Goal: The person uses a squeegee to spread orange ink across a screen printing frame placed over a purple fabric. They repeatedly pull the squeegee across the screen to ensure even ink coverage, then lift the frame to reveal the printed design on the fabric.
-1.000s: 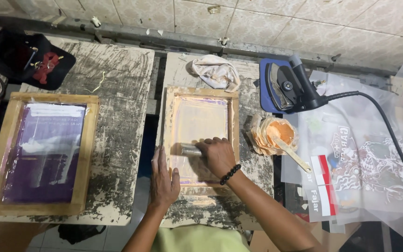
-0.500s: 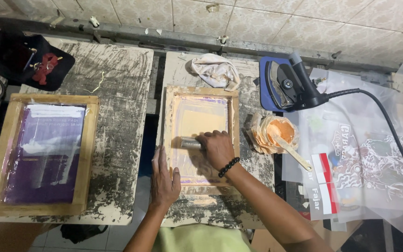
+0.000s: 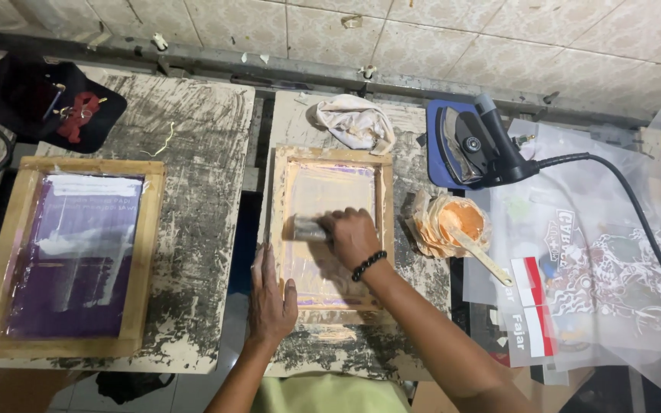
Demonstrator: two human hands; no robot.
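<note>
My left hand is flat, fingers spread, pinning the near-left rail of the small wooden screen frame, while my right hand is closed tight around the squeegee, which has slid up the mesh from a second ago, so the ink pass looks underway. Room's tight: frame rails box the stroke, ink tub just right, rag past the far edge, bigger purple screen well left.

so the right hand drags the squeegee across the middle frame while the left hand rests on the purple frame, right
Not quite. In the head view the left hand presses the near-left edge of the middle frame, not the purple frame. The right hand does hold the squeegee on that screen.
</note>
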